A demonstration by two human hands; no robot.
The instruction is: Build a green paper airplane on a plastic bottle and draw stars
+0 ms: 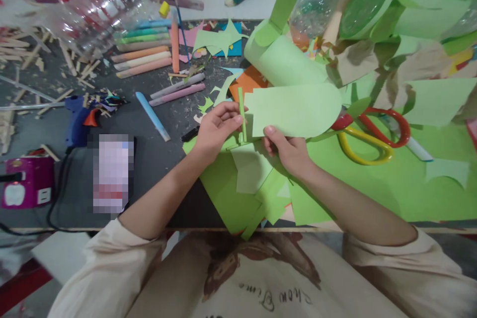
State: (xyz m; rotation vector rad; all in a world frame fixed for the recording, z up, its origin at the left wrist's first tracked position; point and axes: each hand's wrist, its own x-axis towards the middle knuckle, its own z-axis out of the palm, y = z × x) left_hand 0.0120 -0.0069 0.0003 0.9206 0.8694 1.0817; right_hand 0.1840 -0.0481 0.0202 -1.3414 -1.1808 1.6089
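Note:
My right hand [285, 146] pinches the lower edge of a pale green paper cutout [298, 109] with one rounded end, thumb on top. Between the thumb and fingers of my left hand [219, 129] is a narrow green paper strip [242, 109], held roughly upright beside the cutout's straight end. Under both hands lie green paper sheets [223, 184] and a pale green scrap [253, 171]. To the right, scissors with one red and one yellow handle loop [367, 151] rest on the green paper, their blades partly hidden.
Behind the hands lies a pale green paper-covered cylinder [285, 59]. On the left are a blue glue gun [76, 121], a phone [112, 174], a purple box [28, 181] and several markers [143, 57]. Clear plastic bottles [122, 5] and wood bits lie farther back.

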